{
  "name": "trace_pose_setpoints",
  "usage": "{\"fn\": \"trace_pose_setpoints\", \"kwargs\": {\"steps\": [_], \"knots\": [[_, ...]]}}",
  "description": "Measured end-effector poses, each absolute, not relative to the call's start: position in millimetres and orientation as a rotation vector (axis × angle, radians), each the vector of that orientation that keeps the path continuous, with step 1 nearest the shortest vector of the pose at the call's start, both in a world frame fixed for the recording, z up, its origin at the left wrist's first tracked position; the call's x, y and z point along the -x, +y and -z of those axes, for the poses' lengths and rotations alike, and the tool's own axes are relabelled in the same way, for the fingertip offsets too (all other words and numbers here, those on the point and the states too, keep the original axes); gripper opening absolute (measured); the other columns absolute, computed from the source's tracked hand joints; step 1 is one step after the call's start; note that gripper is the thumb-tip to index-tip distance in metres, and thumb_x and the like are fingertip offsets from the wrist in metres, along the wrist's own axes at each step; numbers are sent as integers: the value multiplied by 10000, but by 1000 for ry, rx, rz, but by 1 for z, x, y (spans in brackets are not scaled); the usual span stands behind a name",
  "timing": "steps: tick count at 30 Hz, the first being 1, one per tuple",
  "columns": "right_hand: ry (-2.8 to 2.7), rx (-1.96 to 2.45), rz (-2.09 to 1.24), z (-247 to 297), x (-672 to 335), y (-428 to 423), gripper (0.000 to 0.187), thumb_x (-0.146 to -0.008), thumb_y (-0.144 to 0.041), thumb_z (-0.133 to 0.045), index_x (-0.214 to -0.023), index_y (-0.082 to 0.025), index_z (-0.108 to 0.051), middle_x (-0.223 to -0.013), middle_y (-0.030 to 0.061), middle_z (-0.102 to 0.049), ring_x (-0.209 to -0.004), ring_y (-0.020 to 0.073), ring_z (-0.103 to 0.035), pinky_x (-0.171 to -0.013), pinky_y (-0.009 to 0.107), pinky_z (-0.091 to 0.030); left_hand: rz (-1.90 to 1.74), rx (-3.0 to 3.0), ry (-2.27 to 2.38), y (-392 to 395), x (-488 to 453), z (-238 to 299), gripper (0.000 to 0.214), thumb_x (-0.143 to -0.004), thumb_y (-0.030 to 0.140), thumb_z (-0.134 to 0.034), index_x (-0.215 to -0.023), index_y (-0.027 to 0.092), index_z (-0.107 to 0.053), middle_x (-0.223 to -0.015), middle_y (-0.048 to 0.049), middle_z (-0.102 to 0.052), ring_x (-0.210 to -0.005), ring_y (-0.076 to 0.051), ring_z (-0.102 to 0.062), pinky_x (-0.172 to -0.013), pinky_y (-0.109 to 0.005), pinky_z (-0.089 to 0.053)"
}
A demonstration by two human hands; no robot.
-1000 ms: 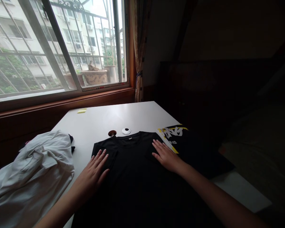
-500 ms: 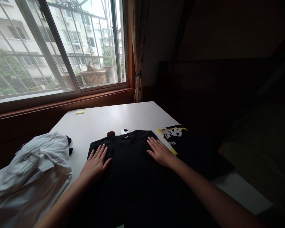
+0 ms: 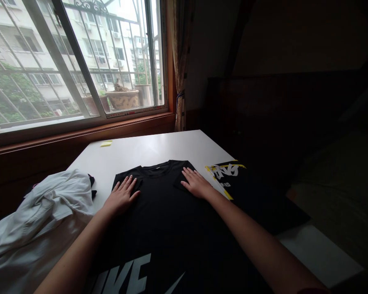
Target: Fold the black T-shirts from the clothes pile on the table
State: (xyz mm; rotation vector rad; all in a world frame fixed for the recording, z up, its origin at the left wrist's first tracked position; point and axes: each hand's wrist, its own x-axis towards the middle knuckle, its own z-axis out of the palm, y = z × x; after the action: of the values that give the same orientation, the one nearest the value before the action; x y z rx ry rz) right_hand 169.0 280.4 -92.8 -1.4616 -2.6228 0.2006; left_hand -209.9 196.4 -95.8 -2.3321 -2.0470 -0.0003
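Note:
A black T-shirt (image 3: 159, 208) lies spread out on the white table (image 3: 159, 145), its neckline toward the window and pale print near the bottom of the view. My left hand (image 3: 122, 196) rests flat on the shirt's left shoulder and sleeve, fingers stretched. On the opposite shoulder, my right hand (image 3: 197, 183) presses down with its fingers extended and slightly spread. Neither hand grips the fabric. Just right of my right hand is a dark garment (image 3: 225, 173) with yellow edging and white lettering.
A heap of white clothing (image 3: 58, 212) covers the table's left side, with something dark under it. A yellow slip (image 3: 106, 143) lies by the far left edge. Beyond the table are a barred window (image 3: 122, 61) and a gathered curtain (image 3: 180, 102).
Both hands and the black shirt have slid away from me toward the window. The shirt now covers the two small round things that showed beyond its collar, and its print has come into view.

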Motion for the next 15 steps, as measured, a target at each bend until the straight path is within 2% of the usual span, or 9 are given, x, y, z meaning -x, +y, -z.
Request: {"fn": "trace_pose_setpoints", "kwargs": {"steps": [15], "knots": [[-2612,1513,-224,88,-147,311,775,-999,-609,-196,-1605,-128,-238,-1680,64,-147,-1550,227,-123,-1257,414,-95,-23,2333,-2078,231,230,95,728,-1026,622,-248,-1608,190,-172,-1666,-34,-62,-1540,-254,-53,-1243,-505,-123]]}}
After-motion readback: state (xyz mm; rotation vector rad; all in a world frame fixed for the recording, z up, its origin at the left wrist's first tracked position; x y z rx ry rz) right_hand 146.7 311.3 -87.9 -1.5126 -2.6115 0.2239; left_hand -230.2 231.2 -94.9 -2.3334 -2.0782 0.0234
